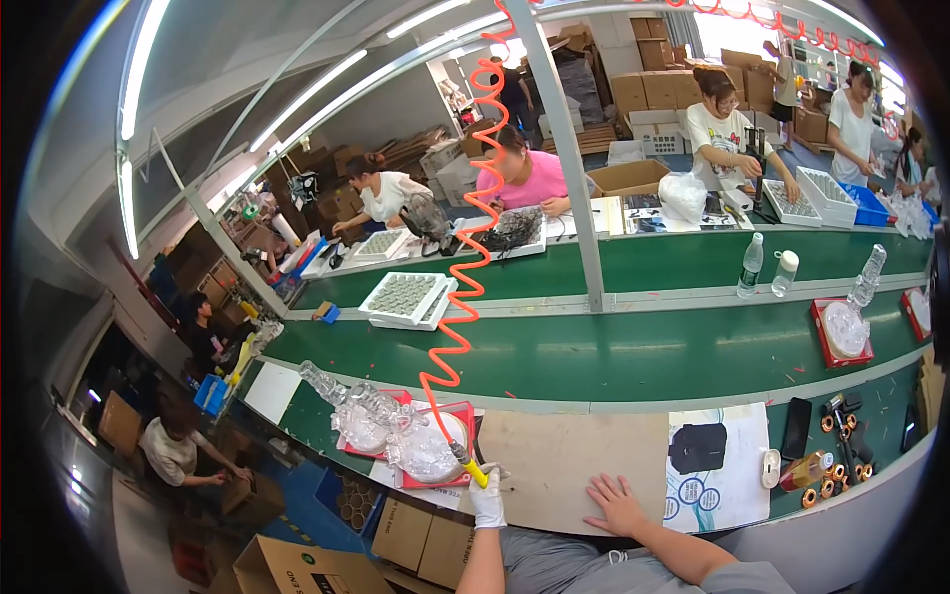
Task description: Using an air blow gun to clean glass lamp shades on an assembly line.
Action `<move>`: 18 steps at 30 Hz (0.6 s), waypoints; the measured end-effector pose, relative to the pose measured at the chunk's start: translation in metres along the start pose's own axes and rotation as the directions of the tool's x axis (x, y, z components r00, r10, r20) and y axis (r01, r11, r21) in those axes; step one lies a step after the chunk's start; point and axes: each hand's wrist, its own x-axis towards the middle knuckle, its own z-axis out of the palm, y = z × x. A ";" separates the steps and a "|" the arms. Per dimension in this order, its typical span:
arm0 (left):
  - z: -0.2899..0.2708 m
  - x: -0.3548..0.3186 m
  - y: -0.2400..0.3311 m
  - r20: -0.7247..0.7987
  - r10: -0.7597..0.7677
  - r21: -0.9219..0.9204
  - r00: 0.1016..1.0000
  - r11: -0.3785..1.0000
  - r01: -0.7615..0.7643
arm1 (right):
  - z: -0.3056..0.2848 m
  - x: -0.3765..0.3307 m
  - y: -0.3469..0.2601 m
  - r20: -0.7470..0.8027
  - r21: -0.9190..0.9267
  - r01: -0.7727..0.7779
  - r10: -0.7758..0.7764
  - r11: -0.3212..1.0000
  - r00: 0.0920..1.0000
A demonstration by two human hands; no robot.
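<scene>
My left hand (488,503), in a white glove, is closed around a slim yellow air tool (476,472) that hangs from a red coiled hose (450,368). My bare right hand (616,505) lies flat with spread fingers on a brown cardboard sheet (574,460). Just left of the tool sits a red open box (465,421) with a round, plastic-wrapped item (427,453) in it. Behind it is a second red box with a similar clear-wrapped piece (361,433); tall clear parts (371,401) stick out of both.
At my right lie a printed sheet (727,495), a black phone (797,428), an amber bottle (807,470) and several copper-coloured rings (809,497). A green conveyor (614,351) runs across, carrying a white tray (404,297) and another red box (841,337). Co-workers sit beyond it. Cartons (426,540) stand below left.
</scene>
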 end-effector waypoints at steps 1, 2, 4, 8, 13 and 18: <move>-0.002 0.000 -0.001 0.001 0.001 0.001 1.000 1.000 -0.001 | -0.001 0.000 -0.001 -0.001 -0.018 0.002 -0.002 1.000 1.000; -0.003 0.000 -0.002 -0.001 -0.004 -0.007 1.000 1.000 0.004 | -0.002 0.000 -0.001 -0.002 -0.018 0.003 -0.003 1.000 1.000; -0.004 0.001 -0.005 -0.004 -0.008 -0.016 1.000 1.000 0.008 | -0.004 0.000 -0.001 0.006 -0.022 0.005 -0.005 1.000 1.000; -0.001 0.000 -0.003 0.000 -0.016 -0.026 1.000 1.000 0.016 | -0.003 0.000 0.000 0.000 -0.027 0.005 -0.005 1.000 1.000; 0.000 -0.001 -0.001 0.003 -0.016 -0.016 1.000 1.000 0.016 | -0.004 0.000 -0.001 0.000 -0.019 0.001 -0.001 1.000 1.000; 0.000 -0.002 0.001 0.000 -0.006 -0.005 1.000 1.000 0.006 | -0.004 0.001 -0.001 0.007 -0.017 -0.002 0.002 1.000 1.000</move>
